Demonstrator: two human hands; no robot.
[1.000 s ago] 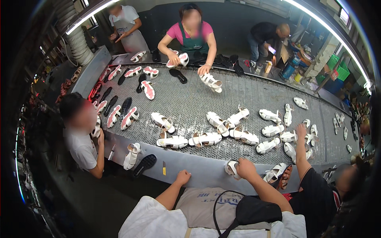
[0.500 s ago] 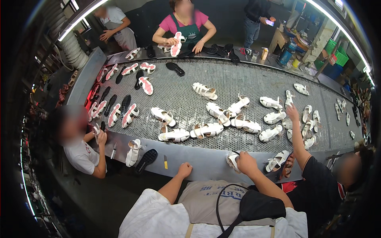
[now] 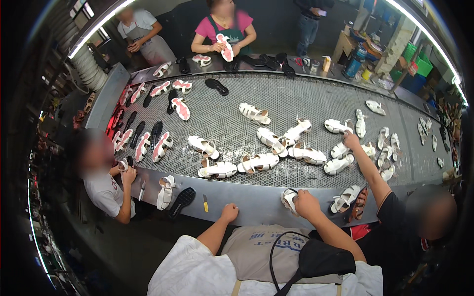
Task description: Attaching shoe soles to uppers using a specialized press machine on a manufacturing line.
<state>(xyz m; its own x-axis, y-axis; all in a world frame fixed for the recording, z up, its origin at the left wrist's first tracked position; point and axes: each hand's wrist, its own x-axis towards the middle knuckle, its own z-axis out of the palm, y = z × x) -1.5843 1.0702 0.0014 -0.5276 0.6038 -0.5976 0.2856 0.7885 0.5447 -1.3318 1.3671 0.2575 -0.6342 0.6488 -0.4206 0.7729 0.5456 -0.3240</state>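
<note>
Fingers of the right hand (image 3: 307, 203) clamp on a white sandal (image 3: 289, 199) at the steel ledge (image 3: 256, 200) beside the mesh conveyor (image 3: 276, 106). Left hand (image 3: 229, 212) rests curled, empty, on the ledge. Handling the sandal appears underway; a steadier two-handed grip seems needed next.

White short sleeves, grey apron, black shoulder bag (image 3: 326, 259).

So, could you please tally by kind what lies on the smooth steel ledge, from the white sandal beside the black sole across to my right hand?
White strappy sandals: 2, one beside the sole, one under the right hand at
Black rubber shoe sole: 1
Small yellow-handled tool: 1
Total: 4
</note>
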